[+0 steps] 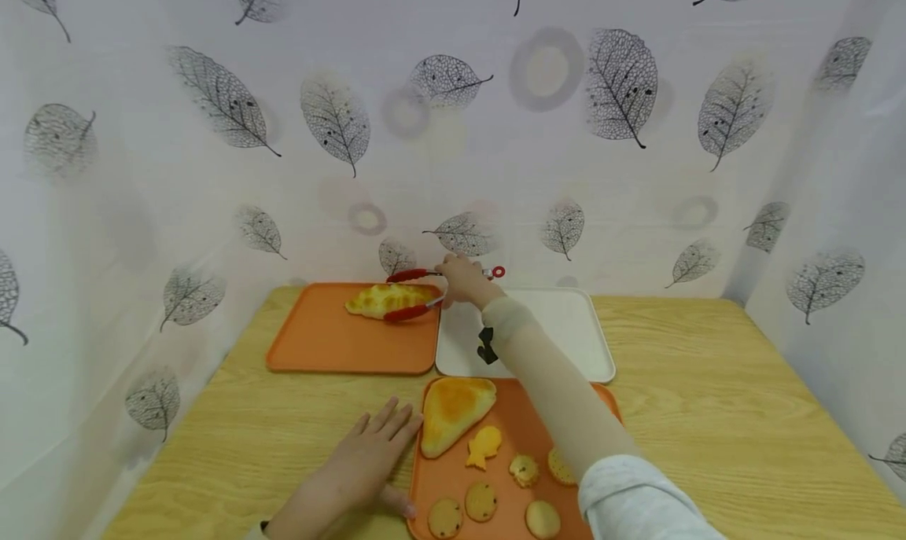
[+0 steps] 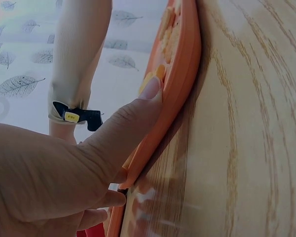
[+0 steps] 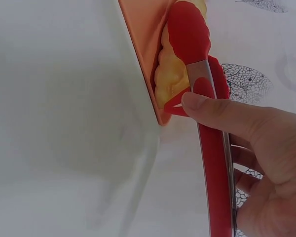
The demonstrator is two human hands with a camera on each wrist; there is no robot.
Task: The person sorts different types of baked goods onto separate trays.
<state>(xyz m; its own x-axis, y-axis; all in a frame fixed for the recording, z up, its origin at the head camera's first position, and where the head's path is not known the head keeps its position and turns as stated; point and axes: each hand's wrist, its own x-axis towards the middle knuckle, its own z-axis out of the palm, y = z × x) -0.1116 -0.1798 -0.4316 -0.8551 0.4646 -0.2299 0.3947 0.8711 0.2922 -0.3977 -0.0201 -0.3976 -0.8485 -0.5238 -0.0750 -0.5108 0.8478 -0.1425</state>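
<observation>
Nearest me, my left hand (image 1: 371,461) lies with its fingers straight, thumb against the left rim of the near orange tray (image 1: 520,418), beside a triangular pastry (image 1: 454,414) and a fish-shaped cookie (image 1: 484,446); it grips nothing. Beyond that, over the white tray (image 1: 573,339), my right hand (image 1: 463,279) is closed round the red-tipped tongs (image 3: 214,163). I have their arms spread apart, heads pointing left. The ridged, croissant-like bread (image 1: 382,298) lies just left of that hand, on the far orange tray (image 1: 347,347), its long axis running roughly left to right, nearly in line with the tongs. As I judge it, everything turns on this: one head sits along its near side, the other along its far side. I can't tell whether both touch it. My right hand is clearly the nearer.
</observation>
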